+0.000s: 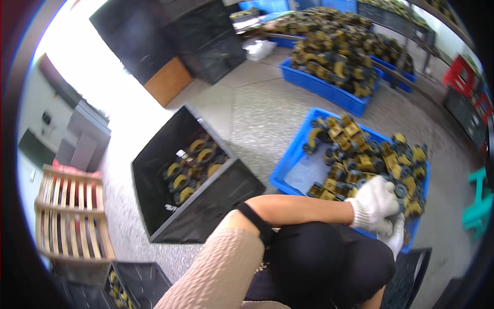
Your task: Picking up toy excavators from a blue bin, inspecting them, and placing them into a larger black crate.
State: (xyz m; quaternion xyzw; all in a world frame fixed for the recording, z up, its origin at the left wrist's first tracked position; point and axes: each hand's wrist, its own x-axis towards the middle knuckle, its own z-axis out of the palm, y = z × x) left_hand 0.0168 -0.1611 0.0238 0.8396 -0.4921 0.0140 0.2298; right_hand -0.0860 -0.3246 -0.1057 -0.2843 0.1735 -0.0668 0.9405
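Both my hands wear white knitted gloves and meet at the near right of a blue tray (294,157). The tray holds a heap of gold-and-grey caster-like parts (363,162). Over these parts, my left hand (374,205) is closed with curled fingers. My right hand (393,237) is just below it at the tray's near edge, partly hidden by my knee, with its fingers drawn together. Something greyish shows between the two hands, but blur and the gloves hide its kind.
A black crate (221,193) with similar parts stands left of the tray. Behind lies another blue tray (324,91), heaped high. A wooden pallet (72,216) leans at the far left. At the right are a green stool (477,203) and a red crate (459,76).
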